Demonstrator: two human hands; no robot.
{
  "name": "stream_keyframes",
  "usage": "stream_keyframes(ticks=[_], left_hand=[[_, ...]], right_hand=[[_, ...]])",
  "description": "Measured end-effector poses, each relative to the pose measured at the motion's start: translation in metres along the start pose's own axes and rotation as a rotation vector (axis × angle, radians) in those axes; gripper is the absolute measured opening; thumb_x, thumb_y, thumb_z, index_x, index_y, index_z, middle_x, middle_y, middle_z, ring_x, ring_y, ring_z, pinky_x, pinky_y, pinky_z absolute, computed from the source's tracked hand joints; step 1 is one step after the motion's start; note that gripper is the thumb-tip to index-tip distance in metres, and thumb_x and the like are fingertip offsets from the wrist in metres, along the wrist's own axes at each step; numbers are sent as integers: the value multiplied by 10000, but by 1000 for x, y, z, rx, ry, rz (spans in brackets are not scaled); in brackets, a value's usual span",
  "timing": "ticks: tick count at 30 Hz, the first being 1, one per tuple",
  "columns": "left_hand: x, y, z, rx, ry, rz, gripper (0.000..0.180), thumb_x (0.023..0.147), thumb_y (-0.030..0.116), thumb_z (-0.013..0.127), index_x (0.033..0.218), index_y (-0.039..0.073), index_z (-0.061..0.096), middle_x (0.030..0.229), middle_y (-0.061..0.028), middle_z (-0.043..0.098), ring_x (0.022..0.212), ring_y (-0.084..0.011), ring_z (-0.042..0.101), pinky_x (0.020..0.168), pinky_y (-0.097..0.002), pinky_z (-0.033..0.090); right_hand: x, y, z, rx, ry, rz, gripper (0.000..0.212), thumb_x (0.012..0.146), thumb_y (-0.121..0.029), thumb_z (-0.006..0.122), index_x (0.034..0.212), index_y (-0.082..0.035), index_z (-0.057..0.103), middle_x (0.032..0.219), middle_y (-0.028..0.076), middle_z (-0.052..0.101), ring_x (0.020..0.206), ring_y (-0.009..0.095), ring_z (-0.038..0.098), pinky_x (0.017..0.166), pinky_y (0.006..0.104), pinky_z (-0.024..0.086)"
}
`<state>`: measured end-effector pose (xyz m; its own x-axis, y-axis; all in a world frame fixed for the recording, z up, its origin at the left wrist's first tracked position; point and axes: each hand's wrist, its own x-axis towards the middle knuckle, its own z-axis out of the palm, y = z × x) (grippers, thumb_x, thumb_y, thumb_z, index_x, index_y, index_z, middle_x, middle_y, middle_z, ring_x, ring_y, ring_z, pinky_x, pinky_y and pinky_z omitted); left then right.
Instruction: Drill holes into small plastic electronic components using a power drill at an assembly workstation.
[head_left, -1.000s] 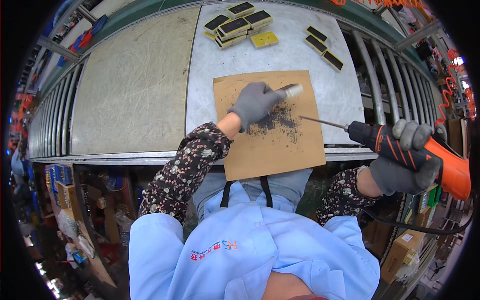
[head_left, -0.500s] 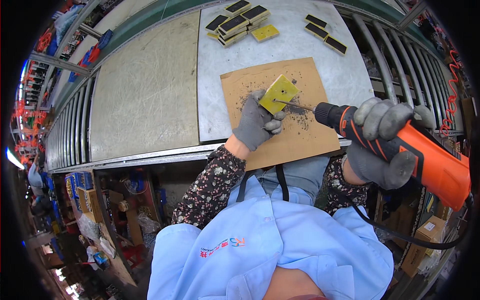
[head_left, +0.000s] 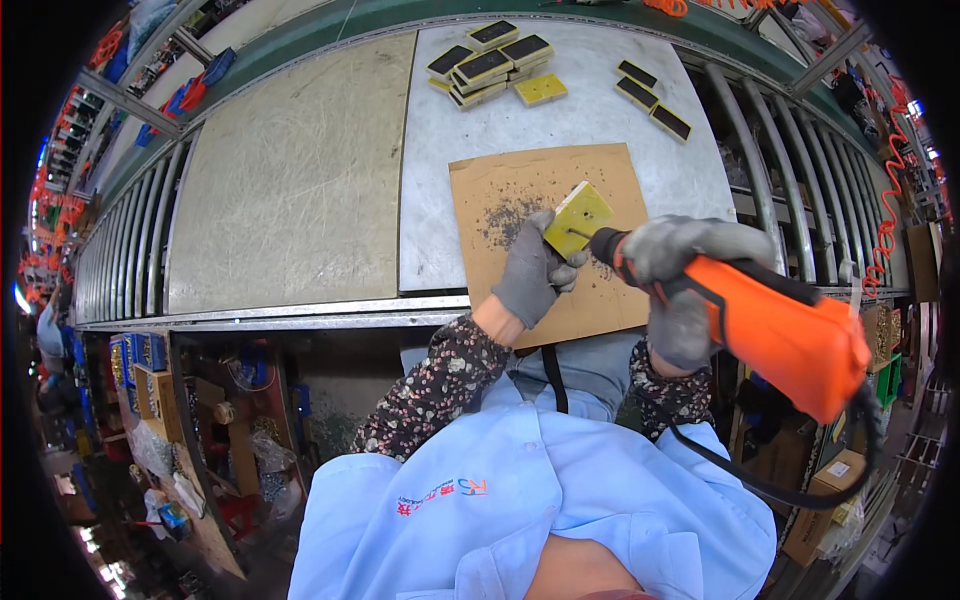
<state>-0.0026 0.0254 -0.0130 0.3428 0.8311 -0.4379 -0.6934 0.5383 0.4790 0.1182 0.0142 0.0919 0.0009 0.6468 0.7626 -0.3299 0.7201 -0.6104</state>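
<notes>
Over the cardboard sheet (head_left: 570, 315), the left hand (head_left: 530, 270) is holding the yellow block (head_left: 577, 212), fingers closed on its edge, apparently bracing it against the bit (head_left: 579, 234). By the sheet's right edge, the right hand (head_left: 690, 250) is clasping the orange drill (head_left: 775, 325), fingers wrapped round, seemingly for aim.

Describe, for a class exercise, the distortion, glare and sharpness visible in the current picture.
Head view: fisheye distortion bows the far edge of the bench, with black corners; head view: a small white patch glares at the left rim; head view: the right hand on the drill looks slightly soft, while the yellow block looks fairly clear.
</notes>
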Motion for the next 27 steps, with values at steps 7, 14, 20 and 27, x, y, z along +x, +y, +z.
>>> stream_keyframes(ticks=[7,14,20,27], left_hand=[[4,5,-1,-39,28,-13,365,874,432,331,935,101,472,656,-48,471,407,-86,288,396,-214,252],[7,8,-21,-33,-34,-22,430,853,473,350,976,87,493,656,-50,449,405,-79,274,432,-212,266],[2,20,-27,-160,-127,-80,449,855,464,335,1046,86,483,680,-49,441,400,-65,268,449,-221,278],[-1,18,-21,-117,-98,-67,449,857,458,321,1055,90,488,664,-46,439,385,-63,266,445,-218,275]], right_hand=[[1,4,-3,81,-74,-77,401,726,-210,654,1000,-61,402,659,57,457,512,154,451,498,320,399],[8,-6,-8,188,-89,-77,398,756,-243,613,1030,-38,411,635,40,432,499,141,438,488,316,389],[26,-23,-32,154,-46,-269,477,767,-304,577,1130,-34,423,634,9,423,489,109,435,481,282,370],[19,-14,-29,109,14,-227,501,757,-343,581,1135,-62,409,625,-2,398,473,101,419,469,272,365]])
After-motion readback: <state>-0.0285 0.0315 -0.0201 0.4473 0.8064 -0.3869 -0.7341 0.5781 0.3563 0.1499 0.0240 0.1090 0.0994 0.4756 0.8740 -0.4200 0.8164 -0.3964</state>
